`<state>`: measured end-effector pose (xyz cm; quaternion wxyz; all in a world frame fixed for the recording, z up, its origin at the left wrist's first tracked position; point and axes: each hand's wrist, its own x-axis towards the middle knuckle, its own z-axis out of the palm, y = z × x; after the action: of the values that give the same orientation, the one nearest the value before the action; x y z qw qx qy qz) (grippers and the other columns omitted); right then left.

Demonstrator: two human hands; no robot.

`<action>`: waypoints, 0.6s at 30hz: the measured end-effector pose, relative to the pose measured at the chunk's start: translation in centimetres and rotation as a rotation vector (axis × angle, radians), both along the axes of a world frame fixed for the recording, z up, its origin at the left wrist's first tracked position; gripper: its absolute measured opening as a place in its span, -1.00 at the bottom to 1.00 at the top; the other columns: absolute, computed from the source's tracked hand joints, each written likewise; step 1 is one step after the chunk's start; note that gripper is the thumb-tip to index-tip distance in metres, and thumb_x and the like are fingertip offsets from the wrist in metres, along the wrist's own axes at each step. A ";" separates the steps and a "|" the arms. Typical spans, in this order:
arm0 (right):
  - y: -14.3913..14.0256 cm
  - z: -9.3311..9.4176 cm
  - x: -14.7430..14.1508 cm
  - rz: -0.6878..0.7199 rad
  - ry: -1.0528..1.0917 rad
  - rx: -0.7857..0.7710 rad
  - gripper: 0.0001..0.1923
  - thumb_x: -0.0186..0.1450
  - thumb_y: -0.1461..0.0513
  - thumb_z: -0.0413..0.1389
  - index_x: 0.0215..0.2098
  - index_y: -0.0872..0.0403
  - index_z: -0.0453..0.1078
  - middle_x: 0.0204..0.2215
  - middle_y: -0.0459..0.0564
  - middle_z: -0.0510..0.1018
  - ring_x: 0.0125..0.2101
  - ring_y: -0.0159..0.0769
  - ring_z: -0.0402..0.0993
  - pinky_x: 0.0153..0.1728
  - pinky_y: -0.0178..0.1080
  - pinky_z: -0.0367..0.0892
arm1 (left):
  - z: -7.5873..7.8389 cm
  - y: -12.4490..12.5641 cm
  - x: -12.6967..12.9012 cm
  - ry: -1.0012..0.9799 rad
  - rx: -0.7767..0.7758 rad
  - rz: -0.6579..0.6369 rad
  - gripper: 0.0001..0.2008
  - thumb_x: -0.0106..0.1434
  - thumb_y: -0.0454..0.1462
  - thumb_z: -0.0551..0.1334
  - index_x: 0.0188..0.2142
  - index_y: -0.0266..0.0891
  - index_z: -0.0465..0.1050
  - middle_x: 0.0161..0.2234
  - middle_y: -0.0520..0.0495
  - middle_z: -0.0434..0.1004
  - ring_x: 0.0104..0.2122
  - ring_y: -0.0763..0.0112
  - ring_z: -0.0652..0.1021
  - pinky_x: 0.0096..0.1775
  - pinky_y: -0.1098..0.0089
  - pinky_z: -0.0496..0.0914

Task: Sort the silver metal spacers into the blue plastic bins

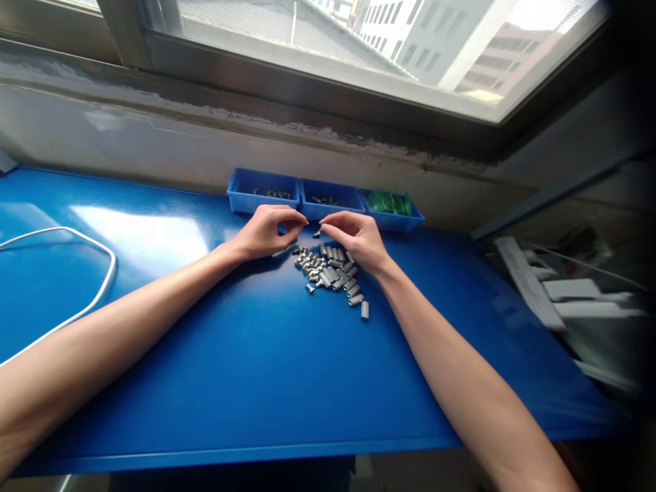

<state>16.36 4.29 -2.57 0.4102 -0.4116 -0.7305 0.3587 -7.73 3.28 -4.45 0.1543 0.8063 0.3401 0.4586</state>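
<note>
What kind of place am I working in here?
Probably a small-parts assembly or sorting bench in a workshop. A blue table under a window carries a pile of small metal sleeves, and three blue bins at the back hold more parts.

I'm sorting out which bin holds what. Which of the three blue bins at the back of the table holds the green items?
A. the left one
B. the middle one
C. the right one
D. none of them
C: the green items lie in the rightmost blue bin, while the other two bins show only small grey bits.
</note>
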 end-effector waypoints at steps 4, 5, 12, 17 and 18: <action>-0.6 0.9 1.9 -0.014 -0.346 0.094 -0.75 0.27 0.03 0.32 -0.28 0.04 0.65 -0.31 0.01 0.72 -0.32 -0.19 0.58 -0.27 -0.18 0.45 | -0.1 0.2 -0.3 0.100 0.061 0.000 -0.76 0.34 -0.28 0.27 -0.10 -0.25 0.71 -0.12 -0.18 0.75 -0.14 0.24 0.70 -0.03 0.28 0.56; -0.8 1.1 2.3 -0.001 -0.405 0.098 -0.74 0.27 0.02 0.33 -0.27 0.04 0.65 -0.33 0.00 0.71 -0.34 -0.20 0.57 -0.30 -0.19 0.43 | -0.3 0.3 -0.3 0.140 0.056 -0.013 -0.73 0.37 -0.25 0.26 -0.04 -0.25 0.70 -0.04 -0.21 0.74 -0.04 0.18 0.69 0.07 0.22 0.55; -1.4 2.8 4.2 -0.051 -0.698 0.064 -0.67 0.25 -0.03 0.34 -0.21 0.04 0.63 -0.37 0.01 0.69 -0.41 -0.22 0.53 -0.42 -0.22 0.33 | -0.9 0.5 -0.3 0.388 0.016 -0.155 -0.55 0.51 -0.12 0.15 0.23 -0.29 0.57 0.25 -0.32 0.56 0.29 0.00 0.50 0.33 0.00 0.39; -1.6 3.9 4.9 -0.017 -0.718 -0.051 -0.78 0.19 0.18 0.33 -0.18 0.02 0.66 -0.38 -0.04 0.70 -0.41 -0.23 0.58 -0.42 -0.25 0.37 | -0.2 -0.3 0.0 0.360 0.035 -0.057 -0.57 0.50 -0.12 0.18 0.18 -0.31 0.61 0.18 -0.34 0.61 0.22 0.02 0.56 0.29 0.05 0.44; -1.6 3.8 4.8 -0.015 -0.705 -0.057 -0.77 0.17 0.22 0.32 -0.19 0.03 0.66 -0.39 -0.04 0.70 -0.40 -0.22 0.60 -0.40 -0.25 0.39 | -0.2 -0.5 0.1 0.389 0.017 -0.050 -0.55 0.51 -0.10 0.16 0.21 -0.32 0.59 0.20 -0.35 0.59 0.24 -0.01 0.55 0.30 0.02 0.43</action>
<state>21.11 2.68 1.21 0.1239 -0.5267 -0.8138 0.2121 -7.64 2.80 -4.66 0.0901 0.8892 0.3397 0.2929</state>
